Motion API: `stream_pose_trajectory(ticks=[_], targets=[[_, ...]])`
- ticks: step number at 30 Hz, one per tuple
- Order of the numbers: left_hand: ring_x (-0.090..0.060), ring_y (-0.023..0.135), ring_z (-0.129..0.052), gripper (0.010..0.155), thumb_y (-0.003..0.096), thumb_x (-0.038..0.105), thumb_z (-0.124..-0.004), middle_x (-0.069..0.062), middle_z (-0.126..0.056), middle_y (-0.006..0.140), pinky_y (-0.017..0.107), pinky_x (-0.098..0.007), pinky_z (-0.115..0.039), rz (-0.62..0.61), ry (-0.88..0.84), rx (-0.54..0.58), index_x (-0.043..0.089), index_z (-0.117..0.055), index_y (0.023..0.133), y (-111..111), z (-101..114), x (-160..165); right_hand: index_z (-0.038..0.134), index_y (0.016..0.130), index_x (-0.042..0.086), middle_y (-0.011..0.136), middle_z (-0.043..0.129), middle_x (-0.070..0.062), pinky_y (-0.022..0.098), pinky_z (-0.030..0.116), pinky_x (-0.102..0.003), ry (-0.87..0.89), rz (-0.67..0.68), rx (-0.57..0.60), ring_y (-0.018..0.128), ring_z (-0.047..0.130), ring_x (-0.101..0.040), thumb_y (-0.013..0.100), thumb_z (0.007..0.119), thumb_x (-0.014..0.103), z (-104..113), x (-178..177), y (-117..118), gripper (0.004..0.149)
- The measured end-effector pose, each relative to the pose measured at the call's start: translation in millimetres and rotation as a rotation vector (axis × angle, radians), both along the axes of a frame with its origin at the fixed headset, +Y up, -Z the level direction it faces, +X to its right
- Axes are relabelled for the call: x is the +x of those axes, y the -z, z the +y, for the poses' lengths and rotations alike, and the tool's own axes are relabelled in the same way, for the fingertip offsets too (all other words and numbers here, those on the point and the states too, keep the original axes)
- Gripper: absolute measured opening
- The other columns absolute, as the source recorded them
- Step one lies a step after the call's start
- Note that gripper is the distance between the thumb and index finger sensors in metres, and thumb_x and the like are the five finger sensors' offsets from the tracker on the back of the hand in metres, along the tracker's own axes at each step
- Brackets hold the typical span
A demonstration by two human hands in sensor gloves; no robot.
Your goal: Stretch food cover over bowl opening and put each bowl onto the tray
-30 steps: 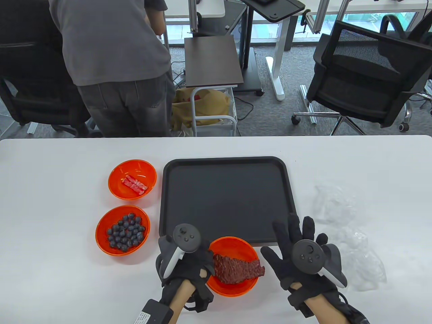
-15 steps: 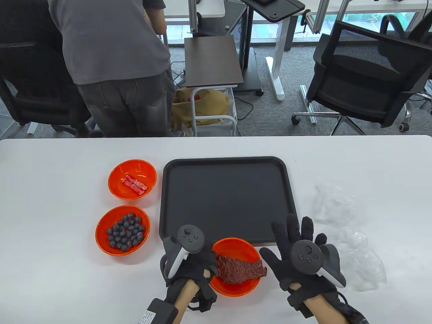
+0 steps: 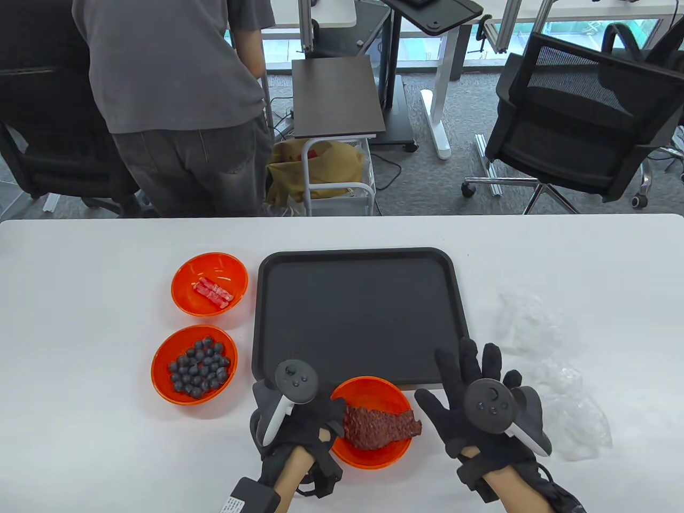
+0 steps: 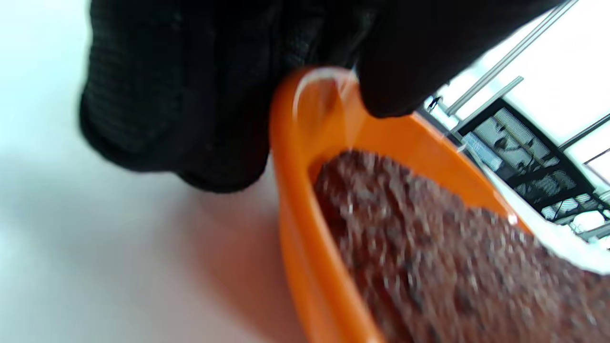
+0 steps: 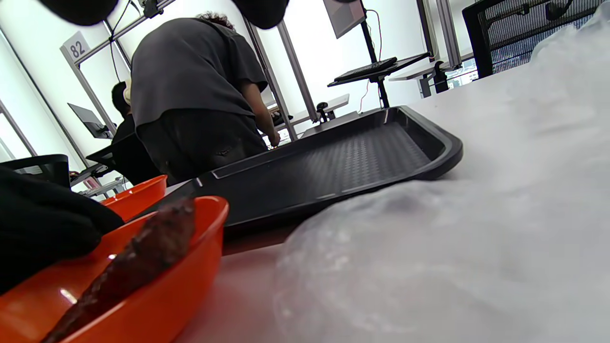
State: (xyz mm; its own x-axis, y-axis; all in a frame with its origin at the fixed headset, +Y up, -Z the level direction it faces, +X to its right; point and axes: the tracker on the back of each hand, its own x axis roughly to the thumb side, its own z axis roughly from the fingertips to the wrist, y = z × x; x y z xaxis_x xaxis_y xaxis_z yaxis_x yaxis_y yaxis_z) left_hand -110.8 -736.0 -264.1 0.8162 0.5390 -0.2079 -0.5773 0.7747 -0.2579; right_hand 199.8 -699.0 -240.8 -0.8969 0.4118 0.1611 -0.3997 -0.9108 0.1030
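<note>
Bowls (image 3: 194, 365) with blueberries and red pieces (image 3: 209, 284) sat left of the tray (image 3: 357, 256), uncovered. Meat bowl (image 3: 374, 390) stood at the tray's near edge; left hand (image 3: 299, 422) pinched its left rim, thumb inside per the blurred wrist view. Right hand (image 3: 470, 401) hovered spread, holding nothing. Clear covers (image 3: 561, 395) lay right, outlines hard to separate.

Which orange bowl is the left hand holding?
The nearest bowl, with the dark meat slab. The left hand grips its rim; the other two sit untouched.
</note>
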Motion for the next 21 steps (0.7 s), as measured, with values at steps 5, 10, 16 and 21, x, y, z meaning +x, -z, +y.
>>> stream_pose_trajectory(ticks=[5, 10, 16, 21], targets=[[-0.042, 0.107, -0.073, 0.081, 0.0446, 0.072, -0.076, -0.008, -0.061, 0.121, 0.073, -0.059, -0.071, -0.131, 0.128, 0.311, 0.034, -0.056, 0.114, 0, 36, -14, 0.033, 0.12, 0.02, 0.119, 0.019, -0.026, 0.056, 0.021, -0.084, 0.081, -0.058, 0.089, 0.1, 0.009, -0.063, 0.052, 0.066, 0.073, 10, 25, 2, 0.093], [-0.033, 0.116, 0.005, 0.092, 0.0389, 0.092, -0.049, 0.005, 0.003, 0.125, 0.079, -0.065, -0.01, -0.18, 0.479, 0.239, 0.051, -0.017, 0.115, -3, 22, -29, 0.043, 0.117, 0.025, 0.119, 0.031, -0.024, 0.06, 0.038, -0.083, 0.145, -0.014, 0.076, 0.103, 0.026, -0.063, 0.051, 0.084, 0.058, 17, 46, 6, 0.085], [-0.024, 0.107, 0.024, 0.091, 0.038, 0.093, -0.042, 0.01, 0.019, 0.116, 0.071, -0.061, 0.009, -0.142, 0.528, 0.077, 0.052, -0.002, 0.109, -3, 4, -33, 0.031, 0.117, 0.022, 0.12, 0.03, -0.025, 0.067, 0.034, -0.077, 0.127, 0.137, -0.173, 0.105, 0.025, -0.059, 0.049, 0.095, 0.048, 9, 60, 0, 0.098], [-0.023, 0.105, 0.027, 0.091, 0.0379, 0.094, -0.04, 0.01, 0.021, 0.116, 0.067, -0.06, 0.013, -0.154, 0.554, 0.046, 0.052, 0.0, 0.109, 0, -1, -28, 0.038, 0.117, 0.018, 0.117, 0.048, -0.018, 0.071, 0.057, -0.062, -0.107, 0.192, -0.239, 0.105, 0.052, -0.051, 0.042, 0.104, 0.049, -19, 52, 1, 0.105]])
